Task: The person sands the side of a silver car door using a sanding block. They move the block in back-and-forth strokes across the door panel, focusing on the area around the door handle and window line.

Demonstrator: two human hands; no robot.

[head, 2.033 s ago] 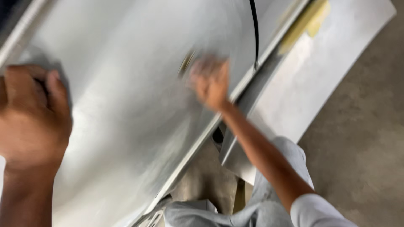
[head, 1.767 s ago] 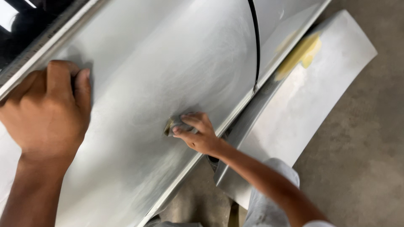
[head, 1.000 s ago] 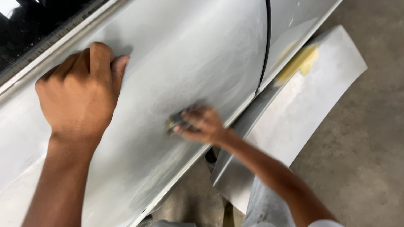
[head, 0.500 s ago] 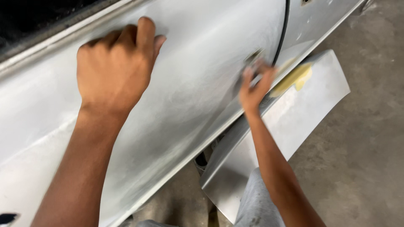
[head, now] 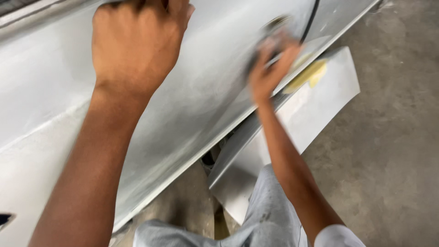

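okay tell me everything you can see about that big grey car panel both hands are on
The car panel is a broad, dull silver-grey sheet of what looks like sanded metal, slanting across the view. A dark seam cuts its upper right. The left hand presses against it near the top; the blurred right hand holds a small pad against it by the seam.

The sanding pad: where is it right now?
In the head view, upper right, the sanding pad is under the right hand on the grey car panel, beside the dark seam.
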